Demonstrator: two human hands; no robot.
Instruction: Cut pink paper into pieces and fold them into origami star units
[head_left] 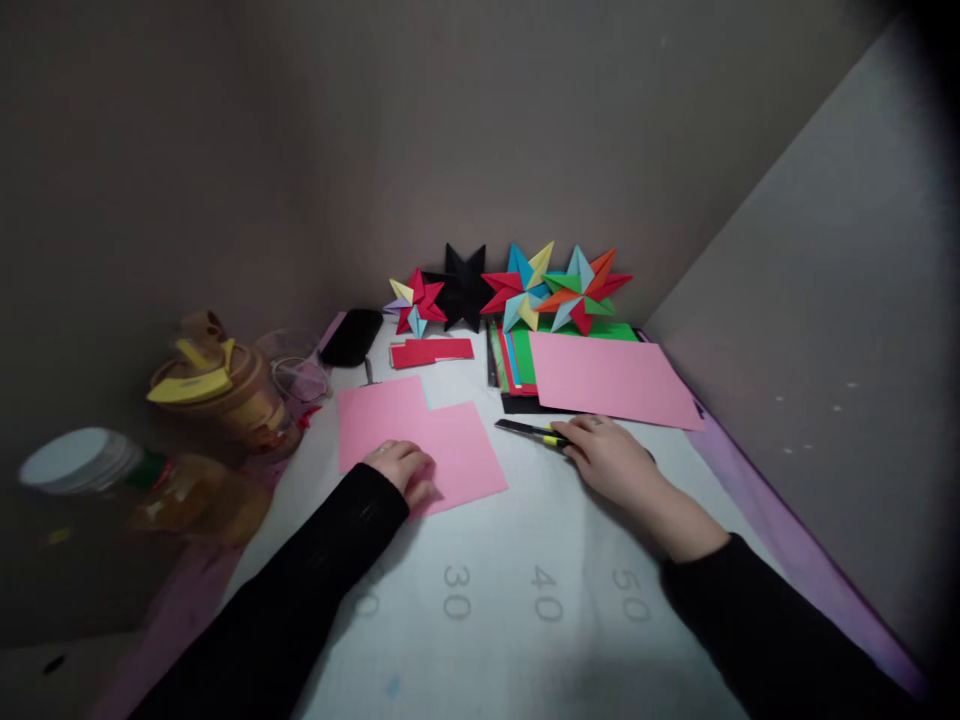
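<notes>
My left hand (397,465) rests on pink paper (465,450), near its lower edge. Its fingers are loosely bent and a little apart, pressing down on the sheet. The pink paper looks like two overlapping pieces with a step in the upper edge. To the right, my right hand (611,455) has its fingers around the handle of a black and yellow utility knife (531,430). The knife lies low over the white mat (525,540), its tip pointing left. Most of the handle is hidden under my hand.
Folded paper stars (520,285) stand along the back wall. A larger pink sheet (611,380) lies on coloured paper (536,355). Red strips (431,351) and a black phone-like object (352,337) lie behind. A brown cup (247,400) and a white-capped bottle (202,500) stand left.
</notes>
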